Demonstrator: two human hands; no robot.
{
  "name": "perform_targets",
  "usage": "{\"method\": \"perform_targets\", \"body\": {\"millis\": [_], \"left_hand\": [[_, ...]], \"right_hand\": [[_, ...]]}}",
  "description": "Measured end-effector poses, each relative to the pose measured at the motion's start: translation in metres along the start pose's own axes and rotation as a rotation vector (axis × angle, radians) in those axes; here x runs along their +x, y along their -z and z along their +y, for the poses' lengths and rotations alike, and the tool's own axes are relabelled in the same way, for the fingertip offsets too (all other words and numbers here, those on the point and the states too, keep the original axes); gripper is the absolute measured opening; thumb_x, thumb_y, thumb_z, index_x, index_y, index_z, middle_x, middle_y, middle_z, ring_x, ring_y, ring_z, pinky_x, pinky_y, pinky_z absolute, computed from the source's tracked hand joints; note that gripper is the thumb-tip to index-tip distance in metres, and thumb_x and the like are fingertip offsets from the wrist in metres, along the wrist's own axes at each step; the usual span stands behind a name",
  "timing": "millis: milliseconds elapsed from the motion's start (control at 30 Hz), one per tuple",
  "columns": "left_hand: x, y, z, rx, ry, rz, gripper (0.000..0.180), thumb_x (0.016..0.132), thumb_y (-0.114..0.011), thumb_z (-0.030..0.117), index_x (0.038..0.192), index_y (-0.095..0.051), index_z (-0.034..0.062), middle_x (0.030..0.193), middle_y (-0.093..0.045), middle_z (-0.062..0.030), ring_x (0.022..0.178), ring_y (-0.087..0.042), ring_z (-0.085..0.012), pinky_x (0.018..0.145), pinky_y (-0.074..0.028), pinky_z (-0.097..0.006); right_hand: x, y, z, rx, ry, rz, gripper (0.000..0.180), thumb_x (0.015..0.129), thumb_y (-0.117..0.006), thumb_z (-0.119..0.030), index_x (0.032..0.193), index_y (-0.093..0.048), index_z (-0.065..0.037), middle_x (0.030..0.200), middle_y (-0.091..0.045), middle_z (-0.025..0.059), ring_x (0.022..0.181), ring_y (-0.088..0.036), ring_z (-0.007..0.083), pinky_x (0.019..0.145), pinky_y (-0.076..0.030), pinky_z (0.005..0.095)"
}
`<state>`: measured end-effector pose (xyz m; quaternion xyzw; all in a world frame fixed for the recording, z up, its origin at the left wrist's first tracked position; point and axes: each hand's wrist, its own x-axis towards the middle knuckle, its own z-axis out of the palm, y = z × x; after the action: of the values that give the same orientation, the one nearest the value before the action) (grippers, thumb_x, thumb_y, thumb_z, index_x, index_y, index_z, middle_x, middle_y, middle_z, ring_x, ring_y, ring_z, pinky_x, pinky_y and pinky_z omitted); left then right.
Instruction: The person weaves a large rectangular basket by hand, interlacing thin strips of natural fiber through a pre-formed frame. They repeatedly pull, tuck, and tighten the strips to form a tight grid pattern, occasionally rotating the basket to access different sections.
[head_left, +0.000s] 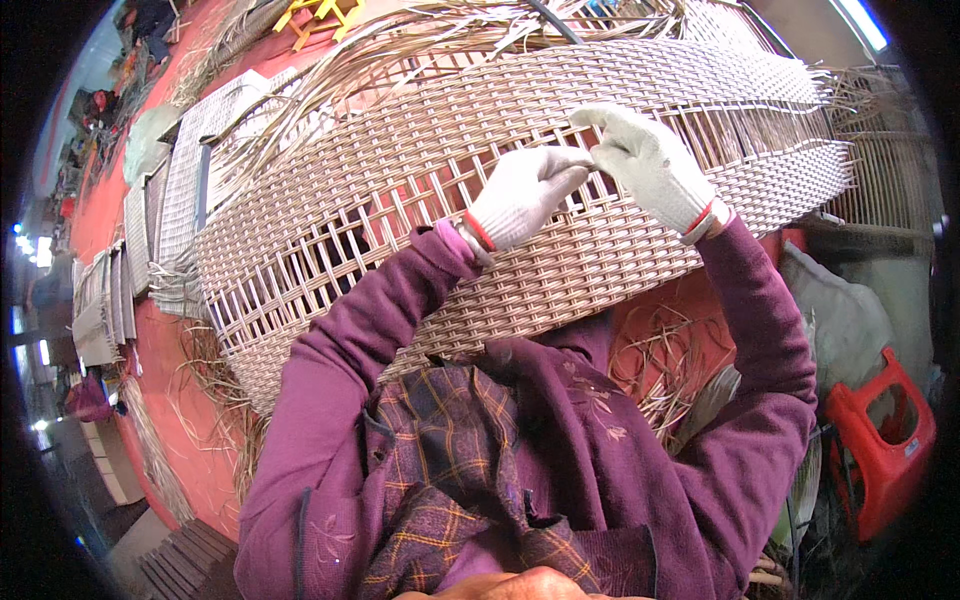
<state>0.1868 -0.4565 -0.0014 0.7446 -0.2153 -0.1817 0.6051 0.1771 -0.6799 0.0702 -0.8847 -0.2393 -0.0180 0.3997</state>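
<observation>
A large woven wicker panel (560, 265) in pale brown strands lies across in front of me. A long gap of unwoven upright strands (380, 220) runs through it from left to right. Over this gap, both hands meet in white knit gloves with red-edged cuffs. My left hand (523, 195) is closed, thumb and fingertips pinched together. Just right of it, my right hand (650, 165) is curled, its fingertips against the left ones. Whatever they grip is hidden between the fingertips.
Long loose strands (350, 75) lie in a bundle beyond the panel. More woven pieces (205, 130) rest at the left on the red floor (165, 370). A red plastic stool (880, 440) stands at the right. A yellow frame (320, 18) is at the far side, and strand scraps (675, 355) lie below.
</observation>
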Motion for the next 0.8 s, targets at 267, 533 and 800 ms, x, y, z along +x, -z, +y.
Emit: {"method": "perform_targets", "body": {"millis": [267,533,800], "left_hand": [[0.032,-0.020,-0.011,1.066,-0.152,-0.021,0.019,0.094,-0.066,0.022,0.094,-0.078,0.0069,0.090,-0.078,-0.0174,0.086,-0.078,-0.0386,0.079,-0.062,-0.053],[0.035,-0.024,-0.032,0.779,-0.273,0.223,0.017,0.092,-0.064,0.019,0.099,-0.076,0.0078,0.086,-0.076,-0.0167,0.082,-0.077,-0.0380,0.074,-0.061,-0.049],[0.029,-0.019,-0.018,0.438,-0.559,0.329,0.026,0.107,-0.059,0.025,0.115,-0.074,0.0048,0.107,-0.076,-0.0192,0.095,-0.074,-0.0382,0.086,-0.060,-0.049]], "right_hand": [[-0.016,-0.037,0.070,-0.286,-0.089,0.002,0.044,0.103,-0.064,-0.009,0.146,-0.060,-0.004,0.130,-0.074,0.0197,0.118,-0.072,0.0365,0.102,-0.055,0.0434],[0.010,-0.031,0.075,-0.331,-0.209,-0.241,0.073,0.098,-0.069,-0.002,0.166,-0.044,-0.008,0.110,-0.073,0.0194,0.095,-0.072,0.0246,0.094,-0.056,0.0361],[-0.008,0.022,0.022,-0.103,-0.204,0.045,0.047,0.104,-0.062,-0.012,0.149,-0.062,0.000,0.127,-0.075,0.0182,0.107,-0.068,0.0178,0.100,-0.053,0.0328]]}}
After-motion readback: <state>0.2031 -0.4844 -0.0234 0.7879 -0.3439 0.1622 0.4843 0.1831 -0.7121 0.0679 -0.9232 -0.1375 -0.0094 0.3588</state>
